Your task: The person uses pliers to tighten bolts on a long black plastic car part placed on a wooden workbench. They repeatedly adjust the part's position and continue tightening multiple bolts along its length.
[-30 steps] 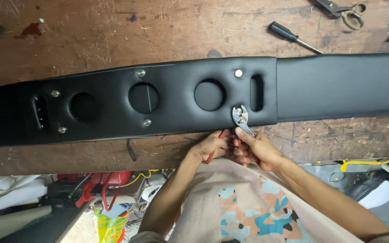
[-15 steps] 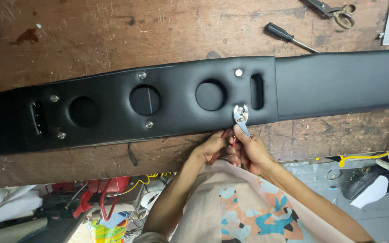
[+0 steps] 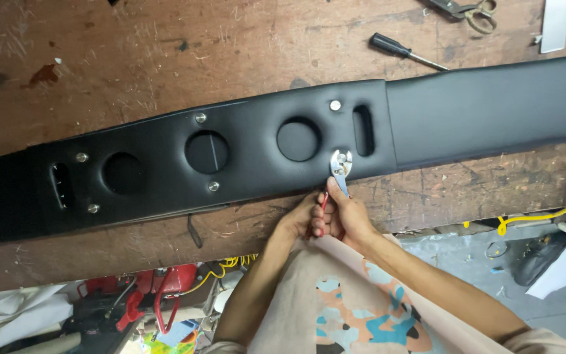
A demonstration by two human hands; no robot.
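The person's right hand (image 3: 348, 216) is gripping the handle of a small silver pair of pliers (image 3: 340, 169), fingers wrapped tight around it, while its head is sitting on a bolt at the near edge of the long black padded panel with round holes (image 3: 244, 154) lying across the worn brown wooden desk (image 3: 165, 52). The left hand (image 3: 302, 219) is resting just beside it, fingers curled against the red-tipped handle end. A black-handled screwdriver (image 3: 404, 51) and scissors (image 3: 466, 10) are lying well apart on the far side.
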